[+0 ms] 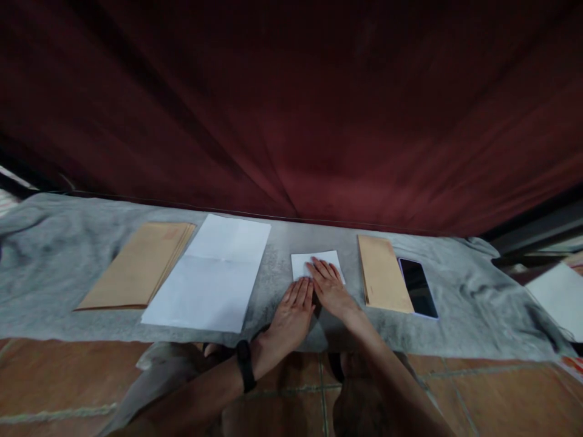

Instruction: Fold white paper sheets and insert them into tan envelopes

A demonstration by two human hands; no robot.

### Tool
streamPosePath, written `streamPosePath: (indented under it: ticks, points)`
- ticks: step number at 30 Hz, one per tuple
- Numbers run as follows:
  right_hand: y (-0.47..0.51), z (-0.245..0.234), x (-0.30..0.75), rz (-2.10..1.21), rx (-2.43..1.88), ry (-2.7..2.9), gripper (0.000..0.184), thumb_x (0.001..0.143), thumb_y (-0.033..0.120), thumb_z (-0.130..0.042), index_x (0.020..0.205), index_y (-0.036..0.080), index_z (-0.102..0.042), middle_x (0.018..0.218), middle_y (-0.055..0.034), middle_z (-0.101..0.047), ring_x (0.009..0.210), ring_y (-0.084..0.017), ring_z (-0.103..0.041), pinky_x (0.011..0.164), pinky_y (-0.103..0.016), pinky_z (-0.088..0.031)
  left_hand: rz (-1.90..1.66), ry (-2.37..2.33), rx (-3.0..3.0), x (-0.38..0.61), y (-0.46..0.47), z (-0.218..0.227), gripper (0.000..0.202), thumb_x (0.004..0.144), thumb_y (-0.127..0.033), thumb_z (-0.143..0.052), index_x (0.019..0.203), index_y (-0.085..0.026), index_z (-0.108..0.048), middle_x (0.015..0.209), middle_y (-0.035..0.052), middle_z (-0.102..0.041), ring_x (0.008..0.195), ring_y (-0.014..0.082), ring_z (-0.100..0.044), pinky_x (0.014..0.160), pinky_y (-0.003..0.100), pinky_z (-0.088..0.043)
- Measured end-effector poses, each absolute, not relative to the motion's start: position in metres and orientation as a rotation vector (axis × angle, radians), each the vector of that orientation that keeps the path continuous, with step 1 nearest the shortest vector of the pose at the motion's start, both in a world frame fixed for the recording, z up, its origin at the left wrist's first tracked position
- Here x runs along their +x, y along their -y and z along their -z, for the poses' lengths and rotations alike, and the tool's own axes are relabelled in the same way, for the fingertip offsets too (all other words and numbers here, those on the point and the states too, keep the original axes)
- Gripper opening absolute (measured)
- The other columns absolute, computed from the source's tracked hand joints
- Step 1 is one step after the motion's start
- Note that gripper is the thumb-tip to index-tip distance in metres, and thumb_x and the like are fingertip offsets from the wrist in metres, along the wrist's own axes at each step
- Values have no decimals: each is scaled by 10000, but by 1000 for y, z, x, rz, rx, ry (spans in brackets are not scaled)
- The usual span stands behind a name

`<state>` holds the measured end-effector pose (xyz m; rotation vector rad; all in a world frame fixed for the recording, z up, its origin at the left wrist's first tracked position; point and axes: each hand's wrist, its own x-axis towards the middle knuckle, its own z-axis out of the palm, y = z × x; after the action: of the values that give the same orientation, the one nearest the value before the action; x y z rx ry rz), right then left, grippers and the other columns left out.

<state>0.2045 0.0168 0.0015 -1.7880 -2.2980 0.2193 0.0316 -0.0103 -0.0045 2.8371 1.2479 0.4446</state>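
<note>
A small folded white paper [303, 263] lies on the grey cloth [54, 255] in front of me. My right hand [330, 287] lies flat on it, fingers stretched out and together. My left hand [291, 312] lies flat beside it, fingertips at the paper's near edge, a black band on that wrist. Both hands press down and hold nothing.
A stack of white sheets [214, 273] and a pile of brown envelopes [139, 264] lie to the left. Another brown envelope pile [382, 273] and a black phone [418, 286] lie to the right. A dark red curtain [291, 109] hangs behind. More white paper [558, 297] at far right.
</note>
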Motion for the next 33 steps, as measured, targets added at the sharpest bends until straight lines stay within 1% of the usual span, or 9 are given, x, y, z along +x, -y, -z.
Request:
streamPosePath:
  ticks: [3,6,9,12,17,21,25,29,33]
  points:
    - [-21,-2,206,-230,-1792,2260,501,1031,199,-329,1498,211,-511,1617,-61,-418,1479,-223,-394,1213,-431,-329,-344,-1188,2930,28,-3,-2,483,947,-94,-418,1412,-71,-546,1459,218,-573,1381,287,-536,1136,459,-450]
    - [-24,-4,206,-233,-1832,2222,491,1022,226,-371,1487,213,-526,1604,-59,-439,1446,-230,-436,1186,-426,-365,-248,-1105,2980,25,-15,-12,443,923,-37,-446,1332,-79,-610,1394,206,-629,1314,280,-594,1071,430,-501]
    - [-24,-6,205,-211,-1852,2226,497,1021,235,-378,1500,236,-510,1598,-54,-448,1428,-238,-456,1174,-440,-372,-206,-1081,2978,24,-19,-18,411,907,-13,-476,1282,-76,-633,1357,220,-644,1281,283,-611,1019,422,-528]
    - [-23,-9,201,-188,-1871,2225,496,1024,242,-379,1504,238,-503,1594,-59,-454,1417,-244,-466,1168,-446,-373,-202,-1084,2976,22,-19,-18,404,906,-11,-479,1273,-79,-633,1343,227,-643,1278,290,-605,976,422,-546]
    - [-23,-11,198,-164,-1885,2219,479,1026,253,-378,1478,215,-530,1580,-71,-472,1393,-264,-486,1156,-444,-386,-203,-1080,2977,18,-20,-18,372,902,-15,-484,1224,-102,-648,1279,206,-661,1227,285,-612,915,412,-561]
    - [-23,-9,199,-168,-1868,2228,478,1031,247,-367,1480,191,-525,1578,-88,-471,1411,-265,-469,1163,-441,-389,-125,-1078,2979,18,-21,-26,265,899,-24,-523,1092,-126,-674,1125,151,-689,1082,258,-639,815,361,-558]
    - [-21,-4,194,-184,-1805,2189,468,1047,265,-358,1480,192,-522,1563,-100,-488,1438,-246,-447,1188,-450,-380,-130,-1088,3004,14,-22,-30,228,892,-17,-532,1032,-130,-672,1002,119,-682,1021,253,-635,803,362,-551]
    - [-17,-1,179,-192,-1720,2186,482,1066,301,-341,1502,159,-489,1584,-122,-457,1487,-240,-387,1237,-475,-321,-136,-1114,3022,6,-18,-31,258,885,-11,-515,1050,-128,-674,985,120,-681,1025,262,-639,809,377,-554]
    - [-11,-2,168,-183,-1694,2232,498,1061,263,-338,1531,146,-451,1620,-121,-402,1524,-237,-324,1262,-475,-270,-164,-1134,2981,1,-13,-31,286,865,-7,-523,1076,-125,-676,1018,131,-690,1043,271,-645,839,386,-555]
